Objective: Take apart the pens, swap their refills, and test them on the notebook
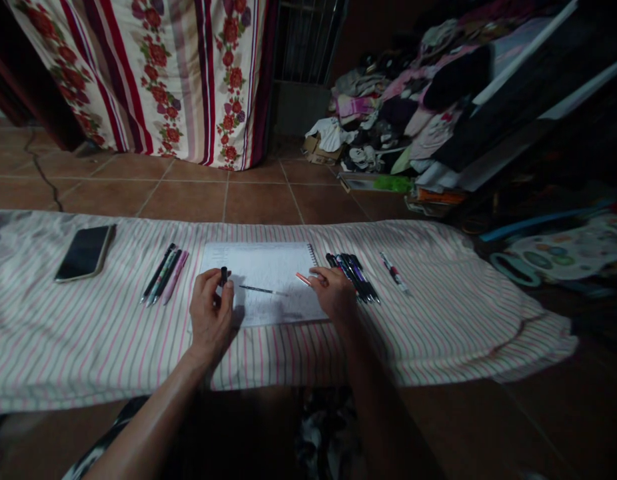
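Over the left part of a spiral notebook (pixel 268 267), my left hand (pixel 211 307) pinches a short black pen part (pixel 224 275) upright between thumb and finger. My right hand (pixel 333 290), at the notebook's right edge, grips a slim reddish-orange pen part (pixel 303 279) that points left. Between the two hands a thin dark pen refill (pixel 263 289) lies on the page. Several dark pens (pixel 356 273) lie side by side just beyond my right hand, which partly covers them. Left of the notebook are several more pens, one of them a pink pen (pixel 176 277).
A striped cloth (pixel 438 320) covers the low table. One patterned pen (pixel 393 272) lies apart at the right, and a phone (pixel 85 253) at the far left. Beyond are a floral curtain (pixel 188 80), tiled floor (pixel 258 200) and a heap of clothes (pixel 398 107).
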`<action>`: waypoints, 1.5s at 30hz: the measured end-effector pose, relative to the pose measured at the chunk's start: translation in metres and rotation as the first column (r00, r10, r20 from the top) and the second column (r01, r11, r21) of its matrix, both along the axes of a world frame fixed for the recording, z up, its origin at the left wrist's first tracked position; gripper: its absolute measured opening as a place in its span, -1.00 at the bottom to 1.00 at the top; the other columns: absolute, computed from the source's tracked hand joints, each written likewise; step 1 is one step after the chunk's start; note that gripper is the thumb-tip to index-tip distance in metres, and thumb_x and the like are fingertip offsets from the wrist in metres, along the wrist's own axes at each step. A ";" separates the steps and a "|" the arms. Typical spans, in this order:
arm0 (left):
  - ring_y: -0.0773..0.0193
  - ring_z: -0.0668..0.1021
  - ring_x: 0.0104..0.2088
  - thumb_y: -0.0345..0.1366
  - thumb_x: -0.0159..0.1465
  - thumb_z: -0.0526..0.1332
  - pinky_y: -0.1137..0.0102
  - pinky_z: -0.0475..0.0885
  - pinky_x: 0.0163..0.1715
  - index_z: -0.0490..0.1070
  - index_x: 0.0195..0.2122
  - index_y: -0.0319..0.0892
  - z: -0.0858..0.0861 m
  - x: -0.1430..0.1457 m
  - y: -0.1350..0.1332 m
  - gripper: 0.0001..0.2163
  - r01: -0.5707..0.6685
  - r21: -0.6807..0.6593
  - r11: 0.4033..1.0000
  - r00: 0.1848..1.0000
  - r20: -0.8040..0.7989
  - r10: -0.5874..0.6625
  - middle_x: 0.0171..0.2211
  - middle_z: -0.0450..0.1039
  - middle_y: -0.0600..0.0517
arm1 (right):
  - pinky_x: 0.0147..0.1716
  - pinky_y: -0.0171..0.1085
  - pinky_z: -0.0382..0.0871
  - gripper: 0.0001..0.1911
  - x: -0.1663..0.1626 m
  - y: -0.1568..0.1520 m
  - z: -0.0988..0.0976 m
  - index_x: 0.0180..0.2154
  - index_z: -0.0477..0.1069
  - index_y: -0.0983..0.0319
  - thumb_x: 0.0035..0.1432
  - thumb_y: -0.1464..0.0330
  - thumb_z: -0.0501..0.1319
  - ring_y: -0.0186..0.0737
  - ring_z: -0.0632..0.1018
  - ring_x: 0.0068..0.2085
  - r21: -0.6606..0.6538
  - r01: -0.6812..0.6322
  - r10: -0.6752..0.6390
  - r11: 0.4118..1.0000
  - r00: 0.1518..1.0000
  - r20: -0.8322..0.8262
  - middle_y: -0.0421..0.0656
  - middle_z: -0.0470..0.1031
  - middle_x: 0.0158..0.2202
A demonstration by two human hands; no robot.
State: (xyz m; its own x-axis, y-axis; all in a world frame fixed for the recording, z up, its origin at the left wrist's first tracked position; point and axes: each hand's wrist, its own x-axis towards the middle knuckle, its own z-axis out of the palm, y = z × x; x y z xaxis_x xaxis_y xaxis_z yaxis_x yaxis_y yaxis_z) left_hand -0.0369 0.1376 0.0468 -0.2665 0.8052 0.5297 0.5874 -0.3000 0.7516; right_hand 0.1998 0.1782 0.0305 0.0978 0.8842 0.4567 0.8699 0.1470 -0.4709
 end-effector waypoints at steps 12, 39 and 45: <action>0.24 0.48 -0.21 -0.23 0.23 0.08 0.39 0.46 -0.38 0.38 -0.19 -0.21 -0.004 -0.009 -0.005 -0.79 0.044 -0.097 0.994 0.995 0.098 -0.034 -0.17 0.34 -0.06 | -0.32 -0.33 0.32 -0.83 -0.021 -0.006 0.006 -0.31 0.51 0.28 0.08 0.40 0.17 -0.27 0.48 -0.38 -0.045 -0.151 0.148 0.988 0.987 -0.069 -0.11 0.44 -0.38; 0.27 0.50 -0.28 -0.24 0.23 0.08 0.41 0.48 -0.43 0.36 -0.17 -0.19 -0.001 -0.016 -0.004 -0.79 0.106 -0.153 0.982 0.974 0.213 -0.072 -0.20 0.35 -0.05 | -0.32 -0.36 0.28 -0.87 -0.064 -0.009 0.005 -0.31 0.49 0.17 0.06 0.31 0.24 -0.33 0.46 -0.35 -0.206 -0.333 0.348 0.920 0.937 0.040 -0.19 0.43 -0.34; 0.26 0.50 -0.26 -0.24 0.23 0.08 0.43 0.48 -0.44 0.37 -0.18 -0.20 0.002 -0.017 -0.005 -0.79 0.115 -0.148 0.982 0.973 0.215 -0.082 -0.20 0.34 -0.05 | -0.31 -0.34 0.31 -0.85 -0.050 -0.004 0.003 -0.29 0.49 0.21 0.10 0.35 0.18 -0.29 0.47 -0.37 -0.082 -0.240 0.239 0.967 0.971 -0.016 -0.15 0.40 -0.37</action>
